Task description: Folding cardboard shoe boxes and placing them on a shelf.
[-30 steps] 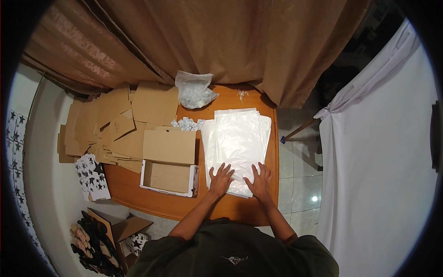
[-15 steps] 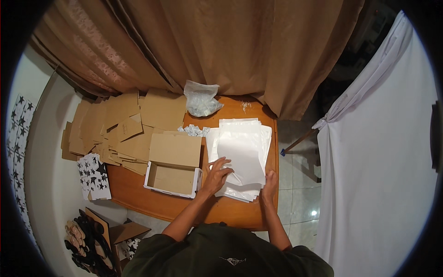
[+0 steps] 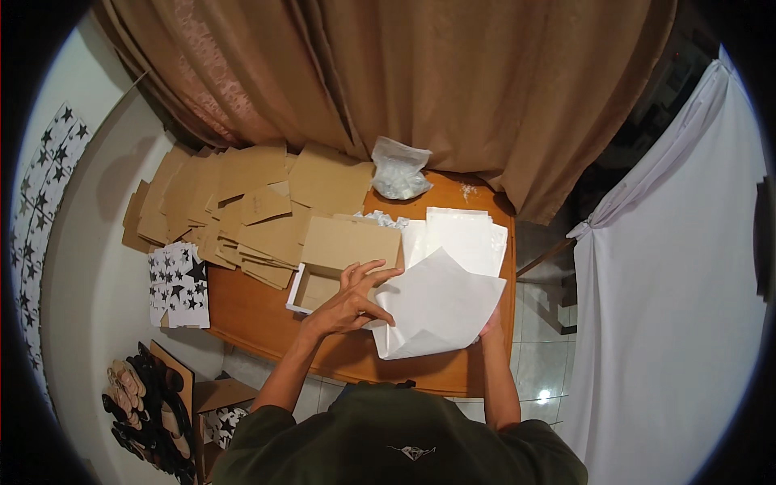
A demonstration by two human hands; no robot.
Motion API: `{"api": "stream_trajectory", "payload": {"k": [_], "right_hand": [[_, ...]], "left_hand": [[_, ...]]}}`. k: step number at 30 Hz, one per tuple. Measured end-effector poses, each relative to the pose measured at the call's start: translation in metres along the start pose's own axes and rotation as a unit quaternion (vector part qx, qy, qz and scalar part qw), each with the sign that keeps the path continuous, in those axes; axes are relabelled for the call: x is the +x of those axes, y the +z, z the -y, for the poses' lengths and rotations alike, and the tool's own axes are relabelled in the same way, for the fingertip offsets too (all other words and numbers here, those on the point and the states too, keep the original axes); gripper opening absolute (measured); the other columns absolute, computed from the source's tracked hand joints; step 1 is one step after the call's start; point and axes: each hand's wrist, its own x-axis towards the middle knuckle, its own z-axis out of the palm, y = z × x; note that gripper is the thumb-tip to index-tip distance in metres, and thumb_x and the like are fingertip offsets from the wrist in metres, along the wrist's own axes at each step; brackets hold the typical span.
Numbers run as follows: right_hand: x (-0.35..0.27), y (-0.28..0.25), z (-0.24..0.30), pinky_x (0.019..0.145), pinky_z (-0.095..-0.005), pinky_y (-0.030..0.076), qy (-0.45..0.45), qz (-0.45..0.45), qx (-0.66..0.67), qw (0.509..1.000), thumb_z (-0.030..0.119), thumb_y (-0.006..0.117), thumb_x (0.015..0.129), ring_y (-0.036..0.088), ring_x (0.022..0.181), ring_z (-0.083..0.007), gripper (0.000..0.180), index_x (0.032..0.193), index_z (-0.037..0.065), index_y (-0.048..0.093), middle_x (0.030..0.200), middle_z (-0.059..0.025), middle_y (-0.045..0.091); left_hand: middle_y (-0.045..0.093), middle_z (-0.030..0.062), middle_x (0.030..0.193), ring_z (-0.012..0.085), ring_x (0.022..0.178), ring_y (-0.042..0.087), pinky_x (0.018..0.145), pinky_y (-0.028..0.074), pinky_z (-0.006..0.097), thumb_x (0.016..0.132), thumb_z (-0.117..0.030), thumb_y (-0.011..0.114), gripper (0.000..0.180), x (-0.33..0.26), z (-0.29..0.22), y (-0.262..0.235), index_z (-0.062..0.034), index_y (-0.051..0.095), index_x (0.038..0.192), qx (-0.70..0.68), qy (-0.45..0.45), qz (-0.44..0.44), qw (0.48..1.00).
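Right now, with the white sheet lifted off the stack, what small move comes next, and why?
Probably swing the white sheet left over the open box. The left hand pinches its left edge, the right hand is mostly hidden behind it, and the box sits right beside the paper stack.

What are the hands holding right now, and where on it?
A white paper sheet: left hand pinches its left edge, right hand, mostly hidden beneath, grips its right edge.

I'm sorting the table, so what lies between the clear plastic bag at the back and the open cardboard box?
In the head view, small crumpled white bits lie on the table between the plastic bag and the open cardboard box.
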Motion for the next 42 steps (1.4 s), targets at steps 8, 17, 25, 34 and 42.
{"api": "stream_trajectory", "payload": {"k": [8, 17, 25, 34, 42], "right_hand": [[0.028, 0.055, -0.044, 0.100, -0.0401, 0.056, 0.029, -0.043, -0.218, 0.975, 0.022, 0.068, 0.097, 0.068, 0.112, -0.0269, 0.054, 0.140, -0.004, 0.048, 0.127, -0.0171, 0.066], [0.043, 0.099, -0.142, 0.082, -0.0377, 0.063, -0.068, -0.160, -0.213, 0.961, 0.005, 0.067, 0.095, 0.071, 0.090, -0.0216, 0.022, 0.115, 0.001, 0.057, 0.105, -0.0116, 0.069], [0.039, 0.084, -0.188, 0.073, -0.0283, 0.056, -0.133, -0.276, -0.323, 0.895, 0.004, 0.069, 0.093, 0.067, 0.081, -0.0157, 0.015, 0.106, -0.001, 0.063, 0.093, -0.0083, 0.069], [0.021, 0.059, -0.200, 0.064, -0.0244, 0.047, -0.176, -0.336, -0.493, 0.783, 0.006, 0.073, 0.091, 0.058, 0.069, -0.0086, 0.013, 0.100, -0.001, 0.067, 0.079, -0.0008, 0.064], [0.020, 0.047, -0.203, 0.065, -0.0252, 0.048, -0.171, -0.339, -0.530, 0.758, 0.009, 0.074, 0.091, 0.059, 0.071, -0.0099, 0.022, 0.107, -0.003, 0.066, 0.082, -0.0024, 0.065]], "left_hand": [[0.044, 0.0006, 0.157, 0.0329, 0.147, 0.032, 0.120, 0.020, 0.057, 0.073, -0.001, 0.074, 0.034, -0.088, 0.065, -0.055, -0.0282, 0.082, 0.092, 0.059, -0.054, -0.014, 0.997], [0.069, 0.0105, 0.116, 0.0163, 0.104, 0.066, 0.083, 0.057, 0.032, 0.101, -0.022, 0.065, 0.038, -0.174, 0.165, -0.046, -0.0013, 0.053, 0.131, -0.556, -0.422, -0.216, 0.682], [0.071, 0.0115, 0.091, 0.0157, 0.081, 0.069, 0.071, 0.057, 0.028, 0.088, 0.001, 0.074, 0.039, -0.188, 0.220, -0.025, -0.0020, 0.054, 0.121, -0.501, -0.397, -0.255, 0.725], [0.069, 0.0090, 0.093, 0.0137, 0.081, 0.067, 0.072, 0.054, 0.026, 0.086, 0.005, 0.073, 0.034, -0.177, 0.272, 0.017, -0.0012, 0.058, 0.115, -0.354, -0.379, -0.256, 0.816], [0.070, 0.0093, 0.094, 0.0149, 0.082, 0.067, 0.075, 0.056, 0.029, 0.088, -0.005, 0.076, 0.033, -0.163, 0.285, 0.027, -0.0013, 0.060, 0.117, -0.292, -0.346, -0.283, 0.846]]}}
